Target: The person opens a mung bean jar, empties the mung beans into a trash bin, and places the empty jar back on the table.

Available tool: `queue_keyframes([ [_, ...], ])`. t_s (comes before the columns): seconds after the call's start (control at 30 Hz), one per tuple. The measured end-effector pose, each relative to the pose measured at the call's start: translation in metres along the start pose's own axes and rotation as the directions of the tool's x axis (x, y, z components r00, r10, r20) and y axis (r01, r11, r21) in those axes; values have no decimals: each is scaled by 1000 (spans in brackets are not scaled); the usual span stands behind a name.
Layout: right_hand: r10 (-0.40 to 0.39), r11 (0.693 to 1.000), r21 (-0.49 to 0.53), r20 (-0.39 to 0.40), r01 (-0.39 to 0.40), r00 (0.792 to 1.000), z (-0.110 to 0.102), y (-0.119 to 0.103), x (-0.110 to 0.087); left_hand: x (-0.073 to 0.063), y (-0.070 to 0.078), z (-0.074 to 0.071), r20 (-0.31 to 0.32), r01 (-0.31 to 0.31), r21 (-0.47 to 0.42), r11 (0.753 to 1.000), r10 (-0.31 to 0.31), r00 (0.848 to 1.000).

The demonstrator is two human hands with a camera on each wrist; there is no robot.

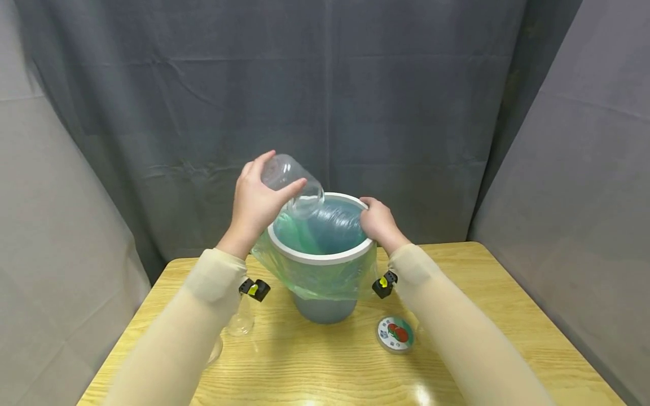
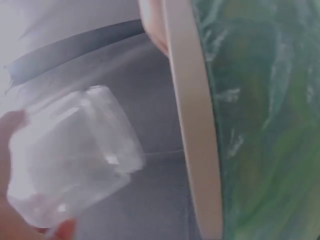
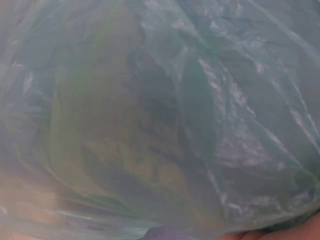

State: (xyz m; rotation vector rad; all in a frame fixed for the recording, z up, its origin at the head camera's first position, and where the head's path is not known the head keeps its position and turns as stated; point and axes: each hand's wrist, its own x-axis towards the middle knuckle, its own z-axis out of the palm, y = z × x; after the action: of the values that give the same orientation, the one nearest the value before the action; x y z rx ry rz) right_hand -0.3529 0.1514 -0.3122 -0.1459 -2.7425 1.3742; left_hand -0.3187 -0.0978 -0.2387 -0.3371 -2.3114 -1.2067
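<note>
My left hand (image 1: pixel 254 200) grips a clear plastic jar (image 1: pixel 289 172) between thumb and fingers. The jar tilts down to the right over the left part of a grey bin (image 1: pixel 325 310), its lower end above the opening. A thin green plastic bag (image 1: pixel 325 282) lines the bin and hangs over the outside, with a white rim ring (image 1: pixel 317 259) around the top. At the rim's right side, my right hand (image 1: pixel 380 223) holds on, thumb over the edge. In the left wrist view the jar (image 2: pixel 75 155) looks see-through. Bag film (image 3: pixel 150 110) fills most of the right wrist view.
A round tin-like item (image 1: pixel 395 334) with a tomato picture lies on the wooden table (image 1: pixel 274 366), right of the bin. Clear round object (image 1: pixel 240 323) stands by the left forearm, which partly hides another clear piece (image 1: pixel 215 351). Grey curtains (image 1: pixel 406 113) enclose the table.
</note>
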Motion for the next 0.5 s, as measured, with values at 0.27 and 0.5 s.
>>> queue_keyframes([
  [0.27,-10,1000,-11,6,10,1000,3,-3,1,-7,-23,19,226,39,188,981,-82,971],
  [0.5,-15,1000,-10,12,15,1000,6,-4,0,-10,-30,20,224,84,179,980,-123,967],
])
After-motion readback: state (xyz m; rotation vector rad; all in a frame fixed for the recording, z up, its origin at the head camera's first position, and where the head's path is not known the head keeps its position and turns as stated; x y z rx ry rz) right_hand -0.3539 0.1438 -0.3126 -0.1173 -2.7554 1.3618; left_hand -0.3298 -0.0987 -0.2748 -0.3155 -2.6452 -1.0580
